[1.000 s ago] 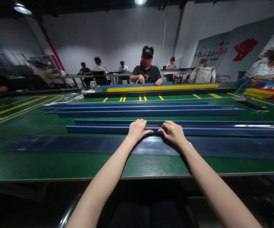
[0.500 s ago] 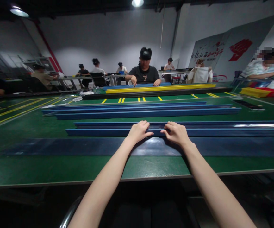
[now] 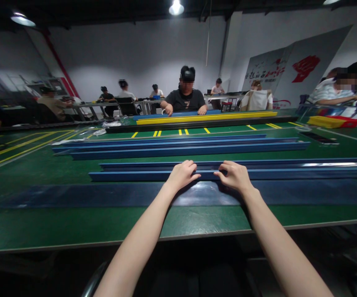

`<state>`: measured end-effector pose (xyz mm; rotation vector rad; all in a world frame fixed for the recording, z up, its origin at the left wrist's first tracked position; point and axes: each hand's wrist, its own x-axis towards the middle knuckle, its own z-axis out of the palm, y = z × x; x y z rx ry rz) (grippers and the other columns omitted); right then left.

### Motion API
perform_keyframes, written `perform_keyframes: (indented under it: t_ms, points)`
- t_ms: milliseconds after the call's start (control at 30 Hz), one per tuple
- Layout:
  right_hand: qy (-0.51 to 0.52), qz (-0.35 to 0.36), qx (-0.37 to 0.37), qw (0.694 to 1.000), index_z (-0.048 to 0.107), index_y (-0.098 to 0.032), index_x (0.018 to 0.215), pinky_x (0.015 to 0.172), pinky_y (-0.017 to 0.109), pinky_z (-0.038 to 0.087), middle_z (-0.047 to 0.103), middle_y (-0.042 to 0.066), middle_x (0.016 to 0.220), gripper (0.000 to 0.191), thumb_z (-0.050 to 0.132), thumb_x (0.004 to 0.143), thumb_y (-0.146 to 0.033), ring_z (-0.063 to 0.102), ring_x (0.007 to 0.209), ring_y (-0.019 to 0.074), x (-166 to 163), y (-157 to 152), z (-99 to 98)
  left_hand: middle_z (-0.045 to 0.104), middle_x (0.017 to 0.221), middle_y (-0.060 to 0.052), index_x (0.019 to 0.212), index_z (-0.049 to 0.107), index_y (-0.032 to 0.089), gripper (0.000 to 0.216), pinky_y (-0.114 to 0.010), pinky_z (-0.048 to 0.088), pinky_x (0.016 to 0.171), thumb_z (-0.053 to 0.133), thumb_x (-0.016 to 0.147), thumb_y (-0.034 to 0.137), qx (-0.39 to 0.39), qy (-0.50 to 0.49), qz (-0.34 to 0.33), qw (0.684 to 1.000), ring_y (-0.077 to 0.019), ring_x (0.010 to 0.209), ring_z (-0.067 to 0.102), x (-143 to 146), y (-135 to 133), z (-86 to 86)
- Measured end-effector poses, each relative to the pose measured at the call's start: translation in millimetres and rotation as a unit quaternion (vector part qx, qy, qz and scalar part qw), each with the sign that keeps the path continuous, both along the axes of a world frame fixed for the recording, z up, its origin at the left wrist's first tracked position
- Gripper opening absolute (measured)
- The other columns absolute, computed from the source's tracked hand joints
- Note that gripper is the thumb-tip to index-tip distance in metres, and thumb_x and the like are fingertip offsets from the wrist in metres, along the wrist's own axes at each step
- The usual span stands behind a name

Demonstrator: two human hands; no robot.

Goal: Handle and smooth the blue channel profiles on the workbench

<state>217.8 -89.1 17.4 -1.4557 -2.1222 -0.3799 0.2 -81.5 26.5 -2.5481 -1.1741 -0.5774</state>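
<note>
A long blue channel strip (image 3: 135,175), with two raised walls and a trough between them, lies across the table in front of me. My left hand (image 3: 183,175) grips its near wall, fingers curled over into the trough and thumb on the near side. A short way to the right, my right hand (image 3: 234,176) holds the same wall in a similar pinch, thumb pointing left. Under my wrists, a flat, glossy clear sheet (image 3: 95,195) stretches along the table nearer to me. The fingertips of both hands are partly hidden inside the trough.
Further blue channel strips (image 3: 191,147) lie beyond, then a black strip (image 3: 203,123) and a yellow strip (image 3: 206,118). A co-worker (image 3: 184,99) sits opposite. A phone (image 3: 319,137) and a yellow tray (image 3: 325,121) are at right. The green table's (image 3: 203,222) edge is close to me.
The blue channel strip has shifted slightly right. My right hand has moved a little right, widening the gap between my hands. The view has tilted slightly, and the co-worker opposite has moved a hand.
</note>
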Motion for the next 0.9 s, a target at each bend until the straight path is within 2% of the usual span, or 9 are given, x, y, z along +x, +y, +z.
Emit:
perform_keyframes:
  t_ms: [500, 900]
  points:
    - [0.037, 0.056, 0.012, 0.998, 0.056, -0.020, 0.065, 0.059, 0.024, 0.035, 0.060, 0.003, 0.073, 0.027, 0.048, 0.077, -0.042, 0.055, 0.072, 0.0155, 2.2, 2.7, -4.4, 0.056, 0.084, -0.001, 0.078, 0.052, 0.019, 0.022, -0.025, 0.041, 0.068, 0.053, 0.081, 0.041, -0.009, -0.026, -0.002, 1.000, -0.0155, 0.082, 0.050, 1.5, 0.8, -3.8]
    - [0.047, 0.034, -0.008, 0.998, 0.058, -0.020, 0.064, 0.060, 0.024, 0.035, 0.061, 0.004, 0.074, 0.029, 0.041, 0.081, -0.038, 0.055, 0.074, 0.0158, 0.2, 0.4, -1.4, 0.055, 0.085, -0.003, 0.079, 0.052, 0.019, 0.024, -0.026, 0.041, 0.071, 0.049, 0.083, 0.043, -0.024, -0.032, -0.003, 0.999, -0.0163, 0.084, 0.049, 1.8, -0.1, -3.6]
